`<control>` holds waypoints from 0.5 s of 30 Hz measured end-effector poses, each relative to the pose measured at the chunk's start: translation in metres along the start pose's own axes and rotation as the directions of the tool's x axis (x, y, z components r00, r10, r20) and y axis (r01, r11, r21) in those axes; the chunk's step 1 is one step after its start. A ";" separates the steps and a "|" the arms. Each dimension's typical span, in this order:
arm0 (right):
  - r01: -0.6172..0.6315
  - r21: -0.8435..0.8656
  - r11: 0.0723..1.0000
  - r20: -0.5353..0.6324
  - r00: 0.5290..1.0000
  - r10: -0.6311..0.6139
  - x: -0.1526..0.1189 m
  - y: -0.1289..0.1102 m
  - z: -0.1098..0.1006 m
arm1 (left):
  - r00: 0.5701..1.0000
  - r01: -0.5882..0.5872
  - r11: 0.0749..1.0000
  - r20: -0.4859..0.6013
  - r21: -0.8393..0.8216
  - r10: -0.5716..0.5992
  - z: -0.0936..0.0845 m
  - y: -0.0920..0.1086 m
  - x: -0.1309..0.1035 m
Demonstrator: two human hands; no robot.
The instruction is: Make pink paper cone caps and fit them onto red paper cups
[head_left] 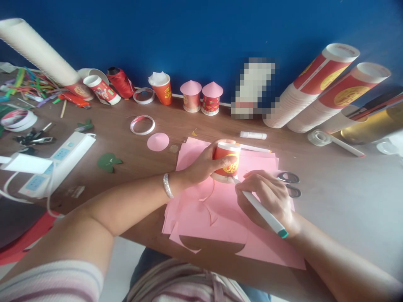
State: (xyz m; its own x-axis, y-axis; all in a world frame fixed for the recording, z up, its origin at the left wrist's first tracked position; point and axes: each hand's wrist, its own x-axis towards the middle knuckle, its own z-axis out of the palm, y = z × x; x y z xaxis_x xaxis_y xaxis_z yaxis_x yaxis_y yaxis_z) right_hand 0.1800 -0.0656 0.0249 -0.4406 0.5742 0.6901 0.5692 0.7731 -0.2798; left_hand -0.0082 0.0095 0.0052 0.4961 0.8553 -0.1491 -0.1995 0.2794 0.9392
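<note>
Head camera: what does the left hand (209, 161) do?

It grasps a red paper cup with a gold emblem and white rims (231, 165), fingers around its side. The cup is over the pink paper sheets (233, 214); I cannot tell whether it touches them.

And the right hand (267, 197)?

That hand grips a white marker with a green end (264, 213), its tip at the cup's lower white band.

What lies close by?

Black-handled scissors (289, 177) are just beside the right hand, at the sheets' right edge. A pink paper disc (158, 142) lies left of the sheets, with a green paper cutout (108, 162) farther left.

Anything along the blue wall (126, 33)?

Yes, 2 small red cups with pink cone tops (192, 100) stand side by side. To the right, 2 tall stacks of red-and-white paper cups (321, 79) lean over.

And the far left?

A white power strip (75, 147) rests on the brown wooden table (132, 157).
</note>
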 end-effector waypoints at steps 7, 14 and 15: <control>-0.007 -0.004 1.000 0.000 1.000 0.007 0.001 -0.002 0.000 | 1.000 -0.011 1.000 -0.017 -0.011 0.010 0.001 0.001 0.000; -0.003 0.020 1.000 0.013 1.000 0.003 0.000 -0.001 0.001 | 1.000 -0.018 0.999 -0.022 0.043 0.019 0.001 0.001 -0.001; -0.004 0.022 1.000 0.014 1.000 0.004 -0.001 -0.001 0.001 | 0.999 -0.021 0.998 -0.025 0.051 0.022 0.001 0.002 -0.001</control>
State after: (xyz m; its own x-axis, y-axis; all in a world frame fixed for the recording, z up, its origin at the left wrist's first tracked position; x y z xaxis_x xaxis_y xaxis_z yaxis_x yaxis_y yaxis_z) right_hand 0.1789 -0.0665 0.0241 -0.4478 0.5809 0.6797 0.5558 0.7764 -0.2973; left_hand -0.0083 0.0089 0.0070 0.4705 0.8719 -0.1362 -0.1660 0.2390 0.9567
